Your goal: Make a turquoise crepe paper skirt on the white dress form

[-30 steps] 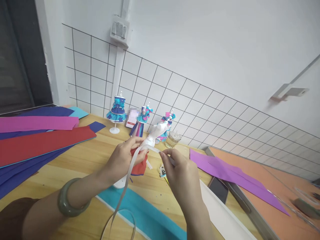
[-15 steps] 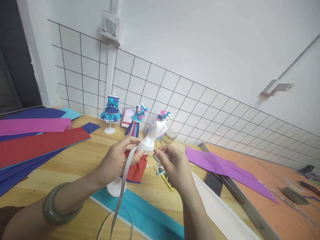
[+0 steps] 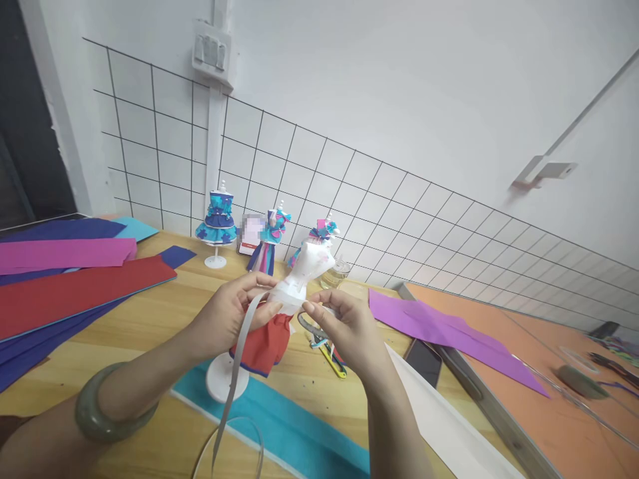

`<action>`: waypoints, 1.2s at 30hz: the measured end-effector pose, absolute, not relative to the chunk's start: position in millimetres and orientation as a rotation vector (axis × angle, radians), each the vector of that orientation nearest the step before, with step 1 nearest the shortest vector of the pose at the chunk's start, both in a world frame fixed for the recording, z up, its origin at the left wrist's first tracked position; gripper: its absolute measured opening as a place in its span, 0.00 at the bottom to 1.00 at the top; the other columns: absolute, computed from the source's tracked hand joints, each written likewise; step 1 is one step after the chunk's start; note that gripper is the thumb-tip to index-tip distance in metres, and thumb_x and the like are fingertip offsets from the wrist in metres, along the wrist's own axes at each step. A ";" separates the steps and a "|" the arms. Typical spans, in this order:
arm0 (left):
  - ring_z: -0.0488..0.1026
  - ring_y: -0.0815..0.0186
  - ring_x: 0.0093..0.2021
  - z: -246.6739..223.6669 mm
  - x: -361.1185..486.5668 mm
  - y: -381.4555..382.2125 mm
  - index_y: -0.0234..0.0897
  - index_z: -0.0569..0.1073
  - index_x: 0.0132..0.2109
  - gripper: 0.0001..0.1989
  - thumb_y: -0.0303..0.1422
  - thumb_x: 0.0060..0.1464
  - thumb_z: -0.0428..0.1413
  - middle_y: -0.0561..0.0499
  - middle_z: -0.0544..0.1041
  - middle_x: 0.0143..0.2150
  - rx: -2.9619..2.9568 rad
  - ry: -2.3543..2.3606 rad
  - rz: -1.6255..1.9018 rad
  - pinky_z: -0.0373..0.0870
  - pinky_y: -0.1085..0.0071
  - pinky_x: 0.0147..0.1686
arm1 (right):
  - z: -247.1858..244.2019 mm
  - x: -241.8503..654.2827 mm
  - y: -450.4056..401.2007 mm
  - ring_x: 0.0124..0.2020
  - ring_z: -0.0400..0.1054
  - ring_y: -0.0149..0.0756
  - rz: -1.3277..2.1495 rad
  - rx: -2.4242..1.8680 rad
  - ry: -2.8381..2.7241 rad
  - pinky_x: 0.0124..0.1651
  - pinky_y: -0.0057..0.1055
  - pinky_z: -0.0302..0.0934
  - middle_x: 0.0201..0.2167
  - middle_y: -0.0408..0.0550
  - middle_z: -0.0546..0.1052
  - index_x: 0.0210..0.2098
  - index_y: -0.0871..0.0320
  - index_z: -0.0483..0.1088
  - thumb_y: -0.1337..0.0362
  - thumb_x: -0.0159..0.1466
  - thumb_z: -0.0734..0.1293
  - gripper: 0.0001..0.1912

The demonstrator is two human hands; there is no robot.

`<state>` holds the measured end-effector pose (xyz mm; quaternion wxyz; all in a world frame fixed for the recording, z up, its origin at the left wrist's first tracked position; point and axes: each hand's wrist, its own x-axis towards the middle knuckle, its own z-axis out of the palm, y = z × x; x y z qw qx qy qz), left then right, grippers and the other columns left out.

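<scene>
A small white dress-form mannequin point(image 3: 310, 265) is tilted to the right in front of me. My left hand point(image 3: 242, 309) is closed around its lower part, thumb in front. Between that hand and the mannequin, a narrow pale double-sided tape point(image 3: 234, 366) trails down toward the bottom edge. At the mannequin's hip, my right hand point(image 3: 344, 326) pinches the end of a white strip point(image 3: 291, 303). A grey loop point(image 3: 312, 327) shows by the right fingers; I cannot tell its kind. Below the mannequin hang a red skirt point(image 3: 264, 342) and its round white base point(image 3: 225, 378).
Three dressed mannequins, one a blue tiered dress point(image 3: 216, 219), stand behind with a glass jar point(image 3: 335, 273). A yellow cutter point(image 3: 333, 362) and a phone point(image 3: 423, 362) lie right. Teal paper point(image 3: 289, 426), red paper point(image 3: 84, 286) and purple paper point(image 3: 449, 339) spread around.
The mannequin's base and skirt have shifted slightly left and down, partly with the camera view. The grey loop by my right fingers shows more. Both hands keep their hold.
</scene>
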<state>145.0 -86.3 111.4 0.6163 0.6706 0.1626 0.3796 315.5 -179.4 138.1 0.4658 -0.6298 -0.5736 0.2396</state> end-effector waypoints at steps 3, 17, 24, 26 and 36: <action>0.75 0.71 0.31 112.3 143.9 -83.7 0.39 0.66 0.43 0.12 0.34 0.52 0.58 0.55 0.78 0.30 1.526 0.331 0.842 0.69 0.79 0.31 | 142.1 314.0 -180.9 0.24 0.62 0.29 0.702 -1.513 -1.388 0.26 0.25 0.55 0.25 0.43 0.71 0.33 0.58 0.71 0.51 0.58 0.66 0.16; 0.75 0.67 0.31 114.4 141.8 -84.5 0.38 0.69 0.40 0.12 0.37 0.49 0.58 0.52 0.77 0.31 1.561 0.344 0.783 0.69 0.75 0.31 | 150.6 318.8 -188.5 0.21 0.55 0.28 0.686 -1.535 -1.592 0.22 0.25 0.49 0.20 0.40 0.65 0.42 0.57 0.72 0.52 0.60 0.64 0.18; 0.70 0.68 0.30 111.6 141.1 -78.8 0.37 0.69 0.46 0.15 0.40 0.55 0.52 0.52 0.73 0.32 1.659 0.330 0.727 0.66 0.74 0.30 | 149.0 317.6 -185.5 0.26 0.61 0.29 0.774 -1.445 -1.635 0.28 0.26 0.53 0.27 0.44 0.73 0.36 0.58 0.74 0.53 0.62 0.62 0.16; 0.70 0.66 0.34 113.5 140.5 -77.6 0.37 0.70 0.48 0.15 0.40 0.57 0.50 0.51 0.73 0.34 1.758 0.333 0.744 0.67 0.73 0.33 | 148.1 316.7 -184.5 0.25 0.60 0.28 0.769 -1.450 -1.594 0.27 0.25 0.52 0.26 0.43 0.73 0.36 0.59 0.74 0.53 0.62 0.63 0.16; 0.73 0.63 0.38 109.1 140.9 -71.6 0.36 0.73 0.45 0.13 0.36 0.54 0.55 0.47 0.77 0.38 1.602 0.234 0.658 0.69 0.69 0.39 | 144.0 313.2 -180.9 0.20 0.53 0.26 0.855 -1.506 -1.555 0.21 0.25 0.44 0.20 0.41 0.67 0.32 0.59 0.73 0.50 0.60 0.64 0.18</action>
